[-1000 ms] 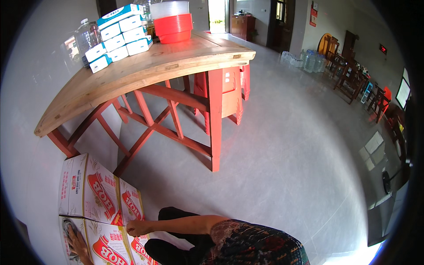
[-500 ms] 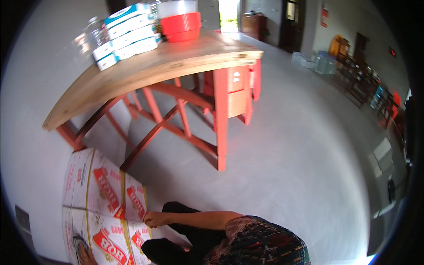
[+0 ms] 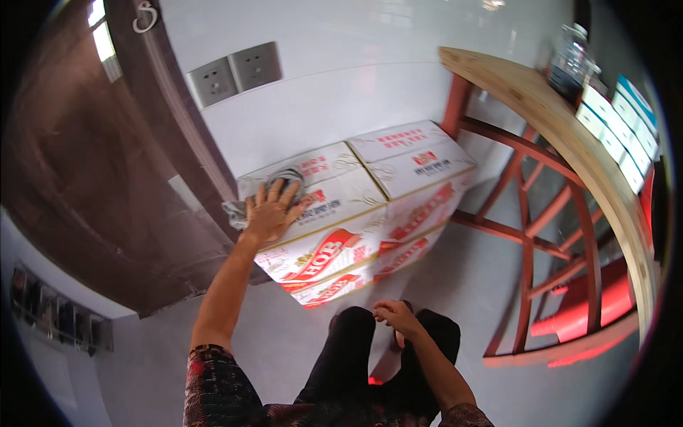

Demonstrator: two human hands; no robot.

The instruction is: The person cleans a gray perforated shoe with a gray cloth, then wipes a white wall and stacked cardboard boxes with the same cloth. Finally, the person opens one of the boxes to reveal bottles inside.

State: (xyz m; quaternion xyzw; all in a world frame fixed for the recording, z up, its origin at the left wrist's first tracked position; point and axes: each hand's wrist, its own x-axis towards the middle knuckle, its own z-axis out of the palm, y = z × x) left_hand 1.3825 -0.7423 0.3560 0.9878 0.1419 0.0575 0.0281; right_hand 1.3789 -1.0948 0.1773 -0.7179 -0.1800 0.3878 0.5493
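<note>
My left hand (image 3: pixel 272 208) presses a grey cloth (image 3: pixel 250 199) flat on top of the nearest white and red cardboard box (image 3: pixel 324 206), fingers spread over the rag. A second box of the same kind (image 3: pixel 414 158) stands beside it against the white wall, with more boxes stacked beneath. My right hand (image 3: pixel 395 317) hangs loosely curled near my dark-trousered knee and holds nothing.
A brown wooden door (image 3: pixel 85 156) stands to the left with a double wall socket (image 3: pixel 235 71) beside it. On the right is a wooden table with red legs (image 3: pixel 569 142), bearing a clear bottle (image 3: pixel 569 60) and white and blue cartons (image 3: pixel 615 132).
My view has swung left and down from the table and room to the boxes by the wall. My left hand now rests on the box top with the cloth.
</note>
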